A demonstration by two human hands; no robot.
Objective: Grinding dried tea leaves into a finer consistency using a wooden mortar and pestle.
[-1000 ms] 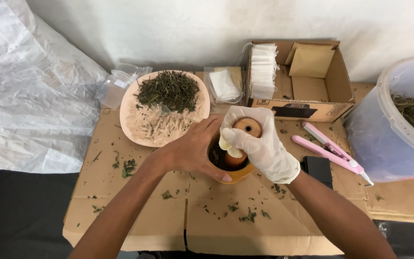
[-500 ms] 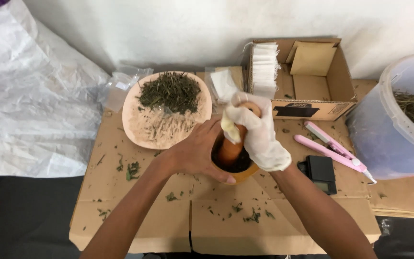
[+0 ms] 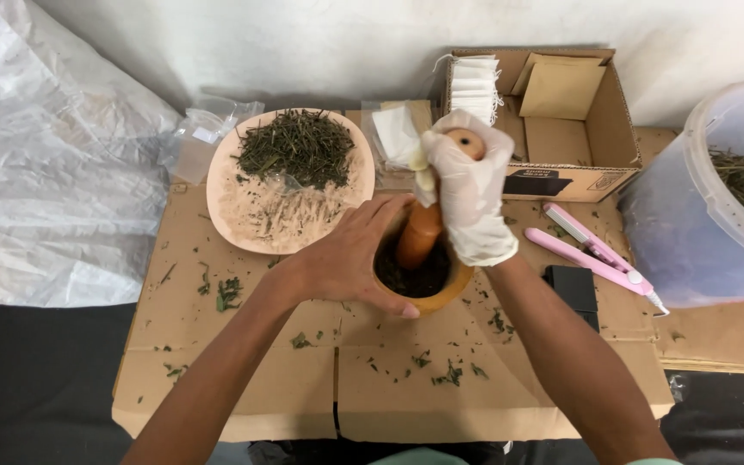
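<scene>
A wooden mortar [image 3: 437, 300] stands in the middle of the cardboard sheet [image 3: 243, 370], with dark crushed herbs inside it. My left hand [image 3: 350, 258], bare, wraps around the mortar's left side and rim. My right hand [image 3: 468, 198], in a white glove, grips the top of a wooden pestle [image 3: 417, 234]. The pestle leans with its lower end in the herbs and its top tilted up and to the right.
A pink plate [image 3: 227, 215] of dried green herbs lies behind the mortar on the left. Behind it stands a cardboard box [image 3: 600, 164] with white filter bags. A pink sealer tool [image 3: 596, 254], a small black scale [image 3: 572, 288] and a herb-filled plastic bucket [image 3: 691, 232] are at right.
My right hand has lifted and swung the pestle's top back and to the right, so more of its shaft shows. My left hand stays on the mortar.
</scene>
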